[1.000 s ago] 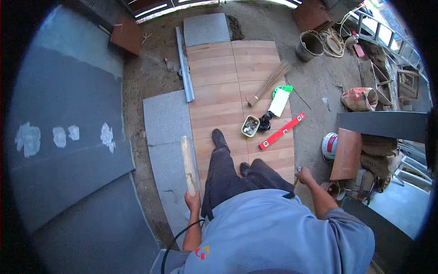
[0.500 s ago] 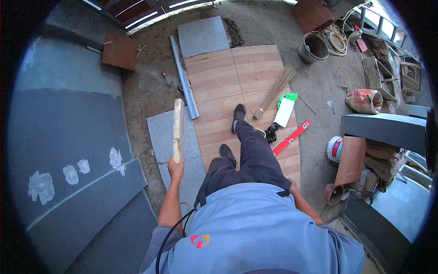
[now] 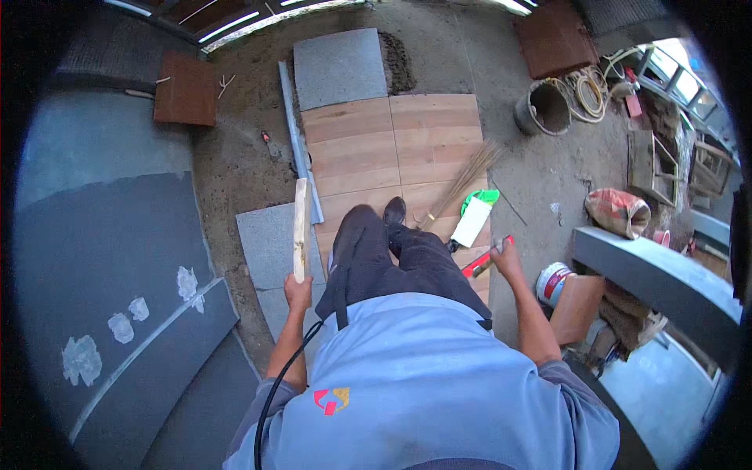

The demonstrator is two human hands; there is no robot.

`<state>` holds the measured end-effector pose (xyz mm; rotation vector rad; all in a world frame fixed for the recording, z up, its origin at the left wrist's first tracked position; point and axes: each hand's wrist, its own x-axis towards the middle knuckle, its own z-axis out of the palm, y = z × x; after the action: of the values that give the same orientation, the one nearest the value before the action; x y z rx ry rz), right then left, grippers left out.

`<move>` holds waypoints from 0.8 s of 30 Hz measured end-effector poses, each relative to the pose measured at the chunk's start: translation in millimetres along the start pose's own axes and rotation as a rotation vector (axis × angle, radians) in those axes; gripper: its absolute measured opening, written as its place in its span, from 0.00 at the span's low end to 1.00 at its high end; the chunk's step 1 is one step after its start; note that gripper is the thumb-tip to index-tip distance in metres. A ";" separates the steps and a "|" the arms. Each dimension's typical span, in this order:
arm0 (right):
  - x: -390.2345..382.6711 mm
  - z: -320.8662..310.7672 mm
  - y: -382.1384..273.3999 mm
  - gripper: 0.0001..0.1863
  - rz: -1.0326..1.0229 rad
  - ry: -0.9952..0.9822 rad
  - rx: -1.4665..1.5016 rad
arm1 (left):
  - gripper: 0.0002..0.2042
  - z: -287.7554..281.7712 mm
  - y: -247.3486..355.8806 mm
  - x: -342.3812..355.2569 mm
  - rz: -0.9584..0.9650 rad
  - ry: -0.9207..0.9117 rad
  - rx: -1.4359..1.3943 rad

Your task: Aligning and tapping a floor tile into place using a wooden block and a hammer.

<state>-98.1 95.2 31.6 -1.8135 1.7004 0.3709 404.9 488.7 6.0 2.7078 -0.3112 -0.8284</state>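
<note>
My left hand is closed round the lower end of a short squared piece of timber, which points away from me, above the tiles. My right hand is in front of a red spirit level and covers its middle. Whether the hand touches the level cannot be made out, and its fingers are too unclear to read. Wood-patterned tiles lie under and ahead of my feet. A stick broom rests on them, beside a white rectangular thing and a green object.
Grey speckled slabs border the tiles ahead, and others the left. A long metal bar lies along the tiles' left edge. To the right are a dark bucket, a sack, a white pail and a grey ledge.
My right hand has come forward from beside my hip to in front of the spirit level. My legs have shifted in a step. The timber stays in my left hand, and the view has tilted.
</note>
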 end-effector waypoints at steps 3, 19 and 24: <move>62.6 -62.9 -52.6 0.21 -0.146 0.101 -0.019 | 0.20 9.8 30.6 15.0 -0.052 -0.061 -0.064; 320.5 -252.2 -395.8 0.23 -0.530 0.111 -0.045 | 0.20 75.1 243.1 208.7 -0.027 -0.013 -0.084; 384.1 -276.1 -471.0 0.23 -0.625 0.075 -0.019 | 0.21 76.9 319.0 266.2 -0.007 0.024 -0.134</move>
<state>353.0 -386.4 132.1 -2.2711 1.0873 0.0509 538.7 97.9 -83.1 2.5940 -0.2329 -0.7881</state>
